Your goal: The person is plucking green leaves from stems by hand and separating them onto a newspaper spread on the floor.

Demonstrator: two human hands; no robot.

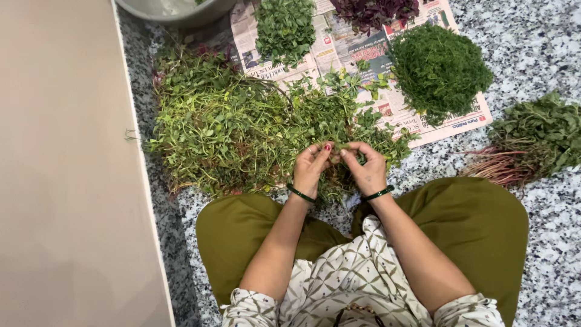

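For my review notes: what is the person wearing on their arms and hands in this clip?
The left hand and right hand are bare, each with a thin dark green bangle at the wrist. The left hand has a ring and dark red polish on a nail. The forearms are uncovered. Short sleeves of a cream top with an olive leaf-lattice print end near the elbows.

Parts hidden or cut off in the head view

The metal bowl [175, 9] and the purple leaves [375, 11] are cut by the top edge. The sprig between the left hand [311, 165] and right hand [365, 166] is mostly covered by fingers. The newspaper [339, 51] print is too small to tell.
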